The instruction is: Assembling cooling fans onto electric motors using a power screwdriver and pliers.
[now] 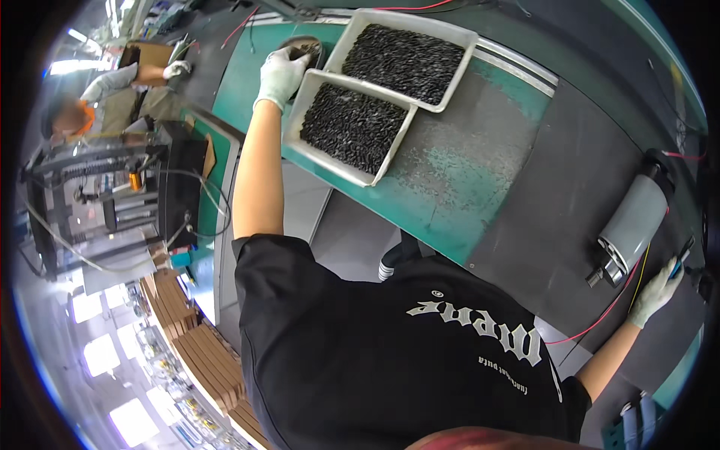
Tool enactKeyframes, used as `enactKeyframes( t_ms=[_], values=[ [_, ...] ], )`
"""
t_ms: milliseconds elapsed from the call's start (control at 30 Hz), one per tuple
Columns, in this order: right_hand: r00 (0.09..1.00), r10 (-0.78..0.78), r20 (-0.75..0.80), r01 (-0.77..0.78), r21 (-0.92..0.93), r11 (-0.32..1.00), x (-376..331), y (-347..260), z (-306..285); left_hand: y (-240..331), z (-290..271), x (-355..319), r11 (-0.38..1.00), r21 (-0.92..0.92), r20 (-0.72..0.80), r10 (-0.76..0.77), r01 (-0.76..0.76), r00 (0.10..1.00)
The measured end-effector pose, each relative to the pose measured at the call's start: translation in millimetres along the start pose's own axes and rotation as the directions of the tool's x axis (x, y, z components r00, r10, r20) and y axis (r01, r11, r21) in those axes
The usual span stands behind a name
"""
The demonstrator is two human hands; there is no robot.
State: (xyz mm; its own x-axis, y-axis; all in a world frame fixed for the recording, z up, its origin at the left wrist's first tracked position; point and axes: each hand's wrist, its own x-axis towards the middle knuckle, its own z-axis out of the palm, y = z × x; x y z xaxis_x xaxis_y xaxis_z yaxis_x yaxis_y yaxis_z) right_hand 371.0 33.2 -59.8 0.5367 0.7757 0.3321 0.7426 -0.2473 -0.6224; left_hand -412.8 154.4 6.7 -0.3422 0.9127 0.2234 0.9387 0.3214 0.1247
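My left hand (282, 77), in a pale glove, reaches over the rim of a round dark bowl (321, 54) on the far left of the bench. Its fingers are bent together among small brownish pieces in the bowl; what they pinch, if anything, is too small to make out. Close beside it stand two white trays, a nearer tray (390, 156) and a farther tray (466, 45), both filled with small black elongated pieces. Out at the far right, my gloved right hand (655, 294) is closed around a slim tool with a blue and black handle (679, 264). The tool's kind is unclear.
A grey cylindrical device (636, 217) lies on the dark mat by my right hand, with red and yellow cables near it. The green bench top (450, 217) is worn. To the left stand a black machine frame (105, 195), stacked brown cartons (206, 360) and another person.
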Motion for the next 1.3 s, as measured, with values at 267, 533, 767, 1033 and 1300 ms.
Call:
enactKeyframes(
  t_ms=[267,533,767,1033,1300],
  values=[
    [1.0,0.016,-0.012,-0.016,0.003,1.0,-3.3,-3.6,6.6,-2.0,4.8,17.9,0.992,-0.052,0.121,0.12,-0.115,0.985],
    [1.0,-0.013,-0.007,0.014,0.13,0.991,-1.9,-5.2,7.2,-15.9,-2.9,4.8,0.789,-0.609,0.136,0.005,0.08,0.991],
    [1.0,-0.007,0.021,0.002,0.195,0.981,-1.1,3.0,-0.1,-8.5,-17.7,-25.2,0.496,-0.85,0.13,-0.123,0.174,0.984],
    [0.971,-0.24,0.023,0.213,0.382,0.899,-58.8,-155.2,-42.5,262.8,-53.7,-183.9,-0.507,-0.795,0.188,0.315,0.332,0.93],
    [0.664,-0.688,0.294,0.734,-0.082,0.674,-53.9,-241.3,-82.0,370.9,-47.1,-229.6,-0.558,-0.673,0.008,0.651,0.485,0.759]
  ],
)
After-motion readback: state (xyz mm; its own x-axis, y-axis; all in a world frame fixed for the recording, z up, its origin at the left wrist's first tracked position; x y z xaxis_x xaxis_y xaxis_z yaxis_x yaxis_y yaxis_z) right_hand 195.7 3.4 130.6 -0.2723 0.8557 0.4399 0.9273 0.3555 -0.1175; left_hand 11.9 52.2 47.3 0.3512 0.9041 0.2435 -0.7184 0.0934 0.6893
